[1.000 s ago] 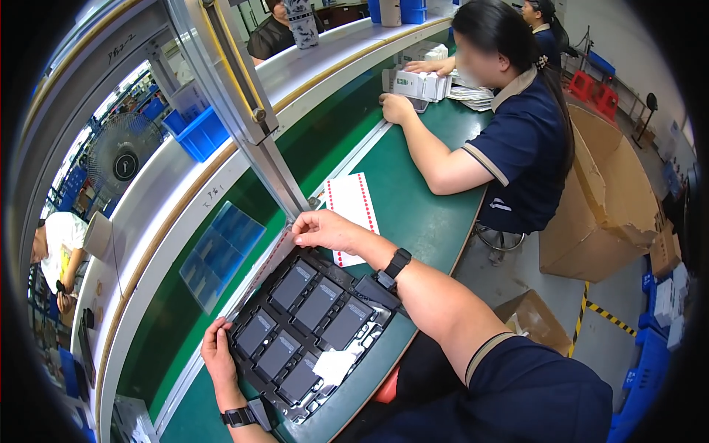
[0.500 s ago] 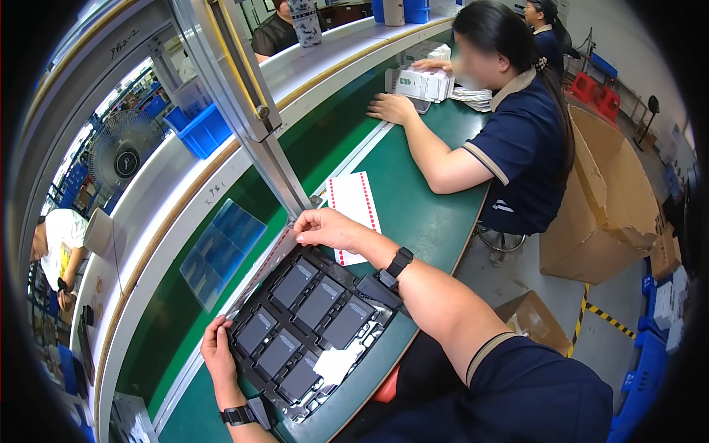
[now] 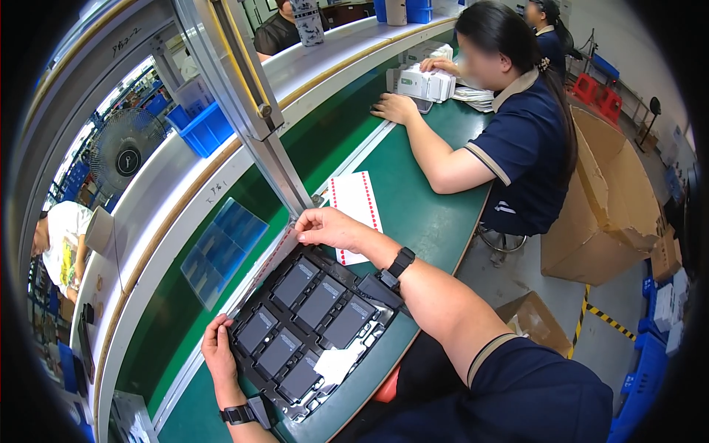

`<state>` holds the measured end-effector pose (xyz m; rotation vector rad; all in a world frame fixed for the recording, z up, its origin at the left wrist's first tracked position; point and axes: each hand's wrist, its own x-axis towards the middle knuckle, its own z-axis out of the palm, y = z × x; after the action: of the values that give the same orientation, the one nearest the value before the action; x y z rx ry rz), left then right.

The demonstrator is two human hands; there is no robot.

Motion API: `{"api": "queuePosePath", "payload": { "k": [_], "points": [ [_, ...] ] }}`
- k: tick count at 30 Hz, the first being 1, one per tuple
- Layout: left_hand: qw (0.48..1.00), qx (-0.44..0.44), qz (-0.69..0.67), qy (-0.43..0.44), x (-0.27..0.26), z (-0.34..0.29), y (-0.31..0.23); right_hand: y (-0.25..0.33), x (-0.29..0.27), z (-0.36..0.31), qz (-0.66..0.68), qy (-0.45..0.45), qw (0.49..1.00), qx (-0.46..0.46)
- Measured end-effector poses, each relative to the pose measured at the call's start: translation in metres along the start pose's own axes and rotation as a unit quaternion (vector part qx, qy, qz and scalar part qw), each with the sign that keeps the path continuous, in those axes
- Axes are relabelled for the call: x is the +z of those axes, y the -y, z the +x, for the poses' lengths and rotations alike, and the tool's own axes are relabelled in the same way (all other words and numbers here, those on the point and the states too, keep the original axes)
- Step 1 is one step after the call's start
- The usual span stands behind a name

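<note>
A black plastic tray (image 3: 275, 308) lies on the green bench in front of me, with several flat dark rectangular pieces (image 3: 320, 303) in its pockets. Along its far edge a thin white sheet with red marks (image 3: 267, 260) is seen nearly edge-on. My right hand (image 3: 332, 227) pinches the sheet's right end between thumb and fingers. At the other end, my left hand (image 3: 218, 347) has its fingertips closed on the sheet's left end, beside the tray's corner. A glossy white reflection covers part of the tray's near right side.
Right of the tray lies a white sheet with red-dotted edges (image 3: 356, 214). A metal post (image 3: 251, 111) rises behind my right hand. Bluish clear sheet (image 3: 223, 251) lies beyond the tray. A co-worker (image 3: 517, 140) sits at right, handling white boxes (image 3: 425, 83); a large carton (image 3: 598, 199) stands behind.
My hands and the tray have stayed in place. The co-worker's far hand has shifted slightly over the white boxes, and the person at far left has moved their arms.
</note>
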<state>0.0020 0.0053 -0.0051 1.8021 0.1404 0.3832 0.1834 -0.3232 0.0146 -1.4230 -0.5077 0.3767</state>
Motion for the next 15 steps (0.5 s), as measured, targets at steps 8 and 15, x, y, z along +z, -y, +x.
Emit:
{"api": "queuePosePath", "payload": {
  "k": [8,15],
  "points": [
    [1.0,-0.003,0.004,-0.002,0.0001,-0.0005,-0.0006,0.0029,-0.0004,-0.0006,-0.009,0.012,1.0,0.011],
    [1.0,-0.007,0.007,-0.002,0.0013,-0.0011,-0.004,0.0001,-0.0001,0.0005,0.002,0.003,1.0,0.0]
  ]
}}
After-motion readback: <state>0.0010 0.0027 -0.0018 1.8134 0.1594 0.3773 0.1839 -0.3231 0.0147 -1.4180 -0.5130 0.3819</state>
